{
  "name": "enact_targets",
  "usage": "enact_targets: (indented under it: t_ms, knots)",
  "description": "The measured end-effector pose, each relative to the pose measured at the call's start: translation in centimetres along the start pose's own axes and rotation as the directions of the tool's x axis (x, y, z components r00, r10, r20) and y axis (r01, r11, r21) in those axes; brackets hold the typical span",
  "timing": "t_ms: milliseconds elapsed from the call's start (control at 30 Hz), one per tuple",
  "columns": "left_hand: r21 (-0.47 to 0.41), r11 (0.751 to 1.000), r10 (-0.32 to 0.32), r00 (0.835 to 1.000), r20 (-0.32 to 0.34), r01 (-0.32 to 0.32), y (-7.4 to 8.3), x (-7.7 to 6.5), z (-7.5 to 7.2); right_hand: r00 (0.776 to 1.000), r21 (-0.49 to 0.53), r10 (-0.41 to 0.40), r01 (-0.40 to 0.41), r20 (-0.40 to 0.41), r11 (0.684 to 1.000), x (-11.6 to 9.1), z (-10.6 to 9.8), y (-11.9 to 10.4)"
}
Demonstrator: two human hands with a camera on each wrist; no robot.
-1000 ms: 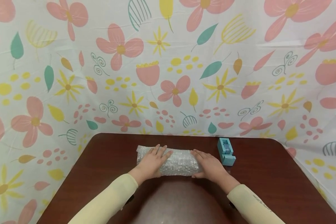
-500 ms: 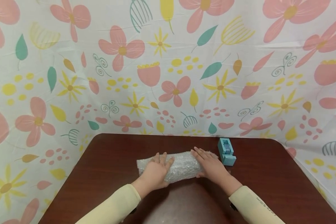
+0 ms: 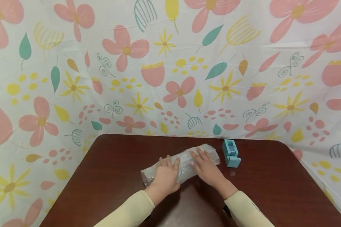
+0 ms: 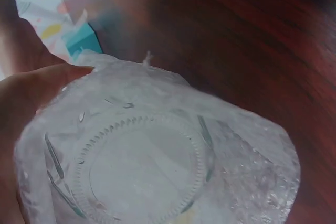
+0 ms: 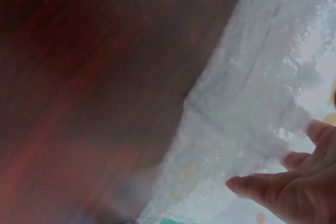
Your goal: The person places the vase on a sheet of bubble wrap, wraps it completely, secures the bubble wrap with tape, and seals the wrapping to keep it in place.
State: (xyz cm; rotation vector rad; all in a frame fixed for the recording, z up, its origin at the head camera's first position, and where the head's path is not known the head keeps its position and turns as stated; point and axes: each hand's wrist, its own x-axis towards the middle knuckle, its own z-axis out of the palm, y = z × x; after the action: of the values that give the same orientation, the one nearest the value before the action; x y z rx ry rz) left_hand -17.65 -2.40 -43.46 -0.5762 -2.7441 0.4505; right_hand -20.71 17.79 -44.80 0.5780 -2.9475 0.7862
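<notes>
A cylindrical bubble wrap bundle point(image 3: 184, 168) lies slanted on the table, its right end farther back. Through its end in the left wrist view shows a clear round glass-like base point(image 4: 142, 166) with a ridged rim. My left hand point(image 3: 166, 179) grips the bundle's left part, fingers over the top and thumb low on the near side. My right hand point(image 3: 208, 170) lies over the right part. In the right wrist view its fingers point(image 5: 257, 187) reach across the wrap, spread and fairly straight.
A light blue tape dispenser point(image 3: 231, 153) stands just right of the bundle's far end. A small clear strip point(image 3: 232, 173) sticks to the table point(image 3: 272, 176) in front of it. A flower-printed cloth point(image 3: 164, 78) hangs behind the table.
The bundle has turned from nearly crosswise to slanted, its left end coming nearer and its right end going back. My left hand moved nearer with it; my right thumb shifted onto the wrap's top.
</notes>
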Motion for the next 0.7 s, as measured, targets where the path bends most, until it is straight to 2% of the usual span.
enact_targets:
  t_ms: [133,367,500,700]
  knots:
    - [-0.012,0.999,-0.030,0.999,0.034,0.031,0.4,0.4,-0.3,0.999,0.024,0.042,-0.043,0.021,0.999,0.6,0.3,0.4]
    - [-0.058,0.994,-0.085,0.991,0.101,0.091,0.4,0.4,-0.6,0.999,0.013,-0.035,0.035,0.035,0.999,1.4,0.9,1.1]
    - [-0.061,0.992,-0.102,0.987,0.127,0.110,1.1,0.1,-0.9,0.995,0.033,-0.076,0.074,0.060,0.997,1.9,0.6,1.7]
    - [-0.062,0.991,-0.112,0.992,0.051,0.115,2.8,-1.6,-1.3,0.981,0.078,-0.139,0.129,0.135,0.989,2.6,-0.5,2.4]
